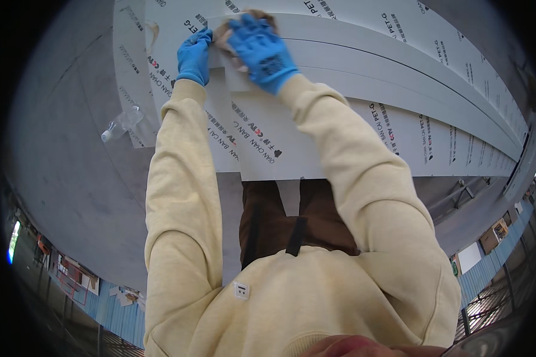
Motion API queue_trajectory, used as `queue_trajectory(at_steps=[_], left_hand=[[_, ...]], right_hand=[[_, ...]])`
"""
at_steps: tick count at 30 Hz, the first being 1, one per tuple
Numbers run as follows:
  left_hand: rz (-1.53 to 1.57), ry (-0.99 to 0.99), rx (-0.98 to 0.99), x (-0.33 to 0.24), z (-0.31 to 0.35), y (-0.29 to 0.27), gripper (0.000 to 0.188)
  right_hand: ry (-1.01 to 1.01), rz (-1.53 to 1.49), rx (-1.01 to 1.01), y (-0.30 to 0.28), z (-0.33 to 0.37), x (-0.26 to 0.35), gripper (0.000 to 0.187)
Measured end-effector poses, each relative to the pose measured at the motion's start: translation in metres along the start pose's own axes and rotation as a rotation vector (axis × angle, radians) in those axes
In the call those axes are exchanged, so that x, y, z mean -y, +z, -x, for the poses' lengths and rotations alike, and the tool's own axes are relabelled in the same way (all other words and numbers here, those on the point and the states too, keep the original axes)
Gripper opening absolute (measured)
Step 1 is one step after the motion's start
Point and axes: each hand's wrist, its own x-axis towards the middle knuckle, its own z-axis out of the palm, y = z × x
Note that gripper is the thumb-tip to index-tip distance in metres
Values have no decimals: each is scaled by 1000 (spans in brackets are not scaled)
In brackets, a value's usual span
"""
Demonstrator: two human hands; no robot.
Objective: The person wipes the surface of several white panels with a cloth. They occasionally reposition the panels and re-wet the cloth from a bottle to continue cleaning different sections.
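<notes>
Both my hands wear blue gloves. My right hand point(262, 52) presses a crumpled brownish cloth point(223, 37) onto a plain grey-white panel strip point(324, 56), near the strip's left end. Cloth shows past the fingertips and along the hand's left side. My left hand point(195, 58) is closed beside the cloth, at the left end of the strip. What its fingers grip, if anything, is hidden. Under the strip lie wide sheets point(262, 134) with printed film on them, overlapping one another.
A clear plastic bottle point(128, 121) lies on its side left of my left arm, partly over a film-covered sheet's edge. Grey floor point(71, 166) spreads to the left. More printed sheets point(393, 27) extend behind and right. Blue corrugated panels point(122, 312) stand along the rim.
</notes>
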Motion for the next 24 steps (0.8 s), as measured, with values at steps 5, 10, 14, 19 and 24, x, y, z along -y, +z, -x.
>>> queue_trajectory(at_steps=[5,10,14,19,24], left_hand=[[0,1,-29,-1,-1,0,26],[-377,421,-263,4,26,19,37],[-788,1070,-294,2,125,89,59],[-998,987,348,59,229,170,68],[-1114,954,369,144,223,216,58]], right_hand=[[-182,-133,8,-17,13,-27,65],[-89,-116,56,-119,124,-115,59],[233,-228,-69,-168,202,-169,50],[930,-760,-338,-184,155,-153,49],[-39,-408,129,-143,87,-89,48]])
